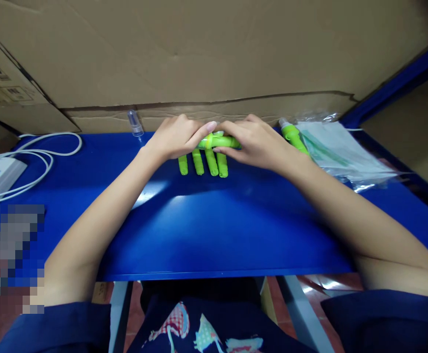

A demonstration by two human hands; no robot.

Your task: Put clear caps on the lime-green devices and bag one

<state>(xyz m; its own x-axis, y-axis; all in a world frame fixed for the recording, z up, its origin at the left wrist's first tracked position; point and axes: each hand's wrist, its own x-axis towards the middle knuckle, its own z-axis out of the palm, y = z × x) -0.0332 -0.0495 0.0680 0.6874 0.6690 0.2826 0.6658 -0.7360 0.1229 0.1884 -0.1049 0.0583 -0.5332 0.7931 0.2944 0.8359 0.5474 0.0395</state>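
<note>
A lime-green highlighter lies crosswise between my two hands at the back of the blue table. My right hand is closed round its right end, with the thumb below and the fingers above. At the other end, my left hand grips it, the thumb on top and the other fingers partly hidden. Under and in front of it, several more green highlighters lie side by side, their far ends covered by my hands. Another green highlighter with a clear tip lies beyond my right forearm.
A clear plastic cap is at the back left, by the cardboard wall. White cable loops over the left side of the blue table. To the right lies a clear plastic packet with white and green contents.
</note>
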